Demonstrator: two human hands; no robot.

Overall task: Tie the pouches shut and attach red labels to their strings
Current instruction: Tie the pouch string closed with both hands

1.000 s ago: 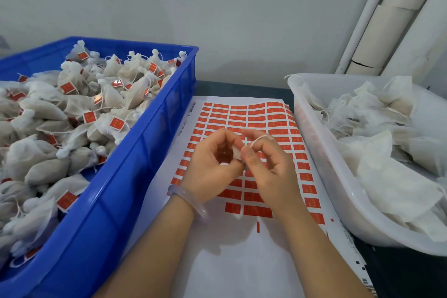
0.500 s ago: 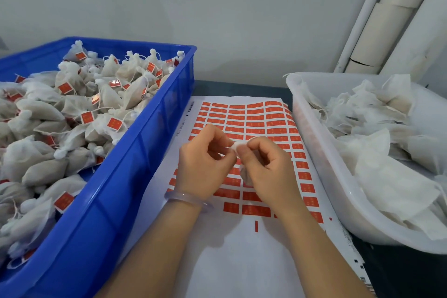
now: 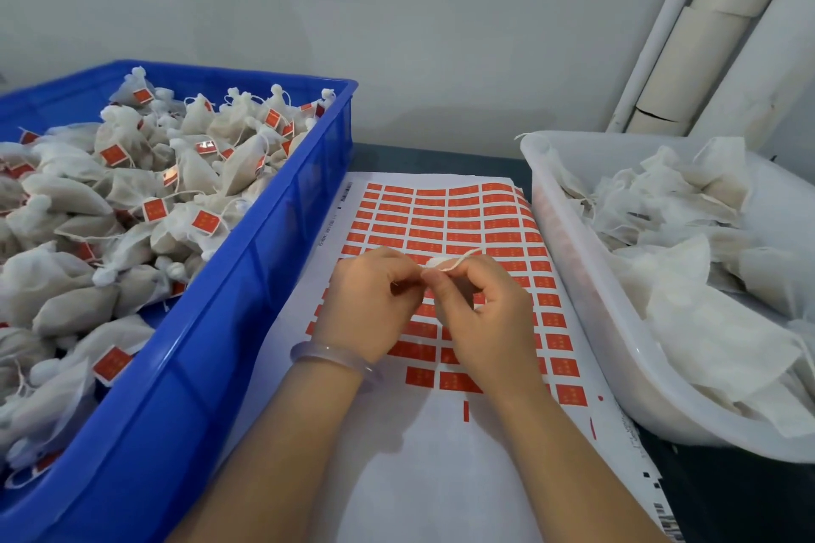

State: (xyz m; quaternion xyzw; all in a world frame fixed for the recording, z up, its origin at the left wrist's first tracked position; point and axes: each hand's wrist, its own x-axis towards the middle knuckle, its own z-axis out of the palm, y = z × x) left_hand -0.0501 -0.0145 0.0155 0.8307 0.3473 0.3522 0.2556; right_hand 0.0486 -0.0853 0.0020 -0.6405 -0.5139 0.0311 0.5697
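In the head view, a small white pouch [image 3: 435,263] and its string [image 3: 463,257] are pinched at mid-frame between the curled fingertips of the left hand [image 3: 375,304] and the right hand [image 3: 487,322]; most of it is hidden by the fingers. A sheet of red labels [image 3: 441,220] is spread beneath the hands, running toward 12 o'clock. Labelled pouches [image 3: 66,190] are heaped in a blue crate [image 3: 273,242] at 9 o'clock, and untied pouches [image 3: 688,278] are piled in a white tub [image 3: 569,269] at 3 o'clock. A pale bangle [image 3: 330,359] is worn on the left wrist.

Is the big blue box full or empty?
Nearly full. The blue box is heaped with tied white pouches carrying red labels, piled about as high as its rim.
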